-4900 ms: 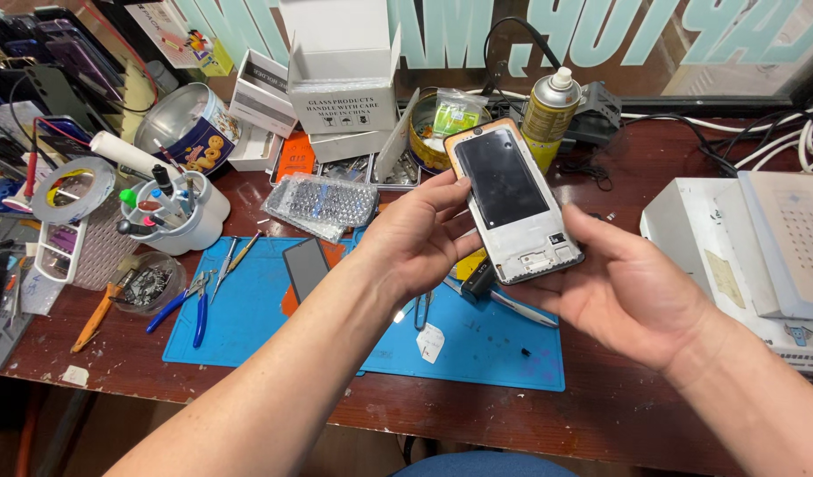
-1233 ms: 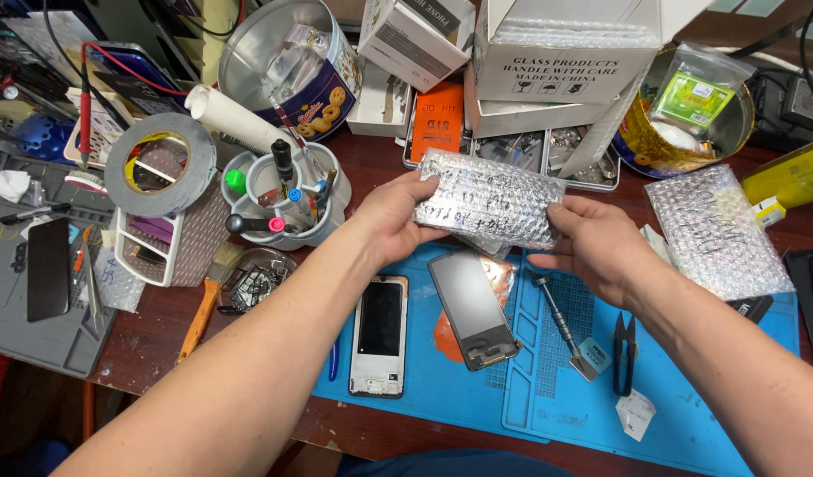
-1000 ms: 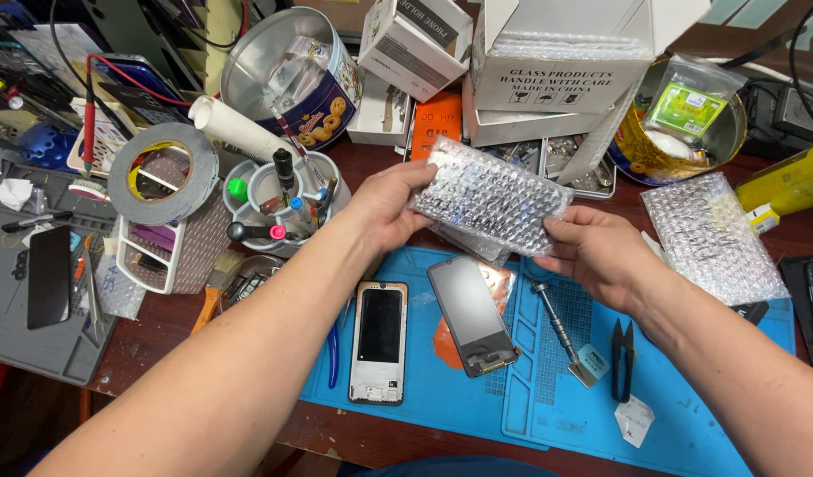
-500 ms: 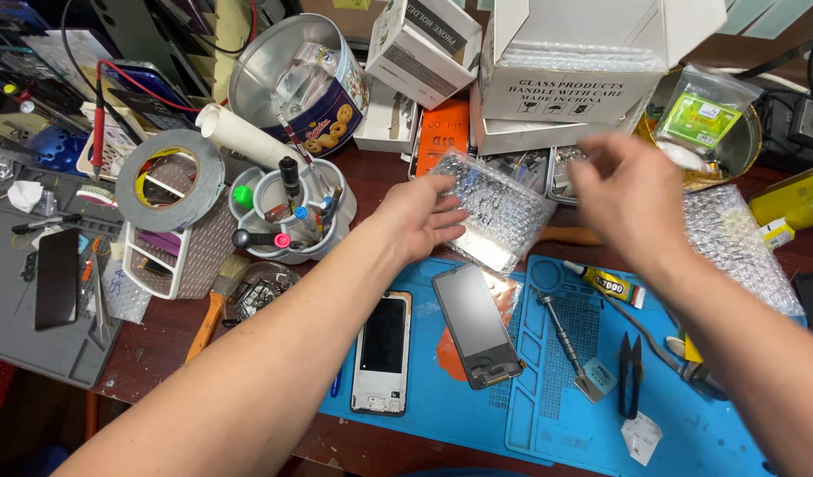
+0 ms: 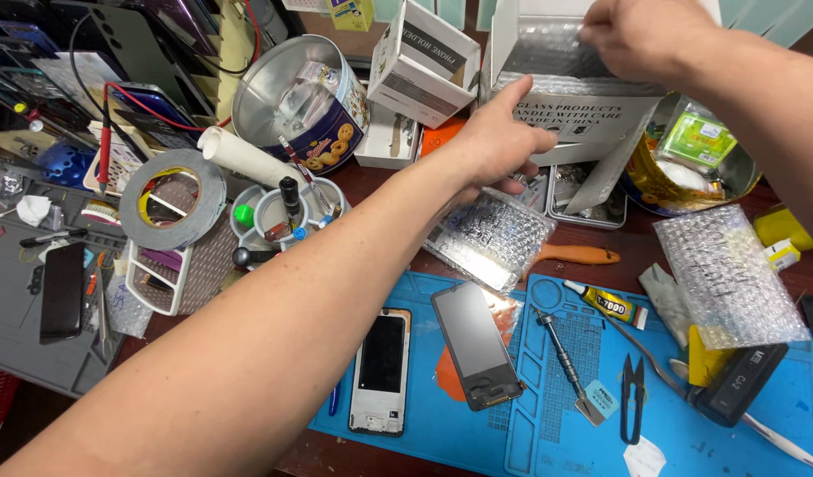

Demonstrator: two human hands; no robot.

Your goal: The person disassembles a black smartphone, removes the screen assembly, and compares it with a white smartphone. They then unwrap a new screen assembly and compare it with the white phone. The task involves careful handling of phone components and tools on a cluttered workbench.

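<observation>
Progress: my right hand (image 5: 641, 35) is pinched on a bubble-wrap pouch (image 5: 557, 55) inside the open white cardboard box (image 5: 592, 119) at 12 o'clock. My left hand (image 5: 499, 141), fingers spread, presses the silvery bubble-wrap sleeve (image 5: 490, 238) down. Bare phone frame (image 5: 382, 371) and dark screen panel (image 5: 477, 344) lie unjoined on the blue silicone mat (image 5: 733, 442) at 6 o'clock.

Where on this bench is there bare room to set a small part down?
On the blue mat: right of the black snips, below the bubble-wrap pouch; a smaller strip between the dark screen and the screwdriver. The back, around the white box, is crowded.
</observation>
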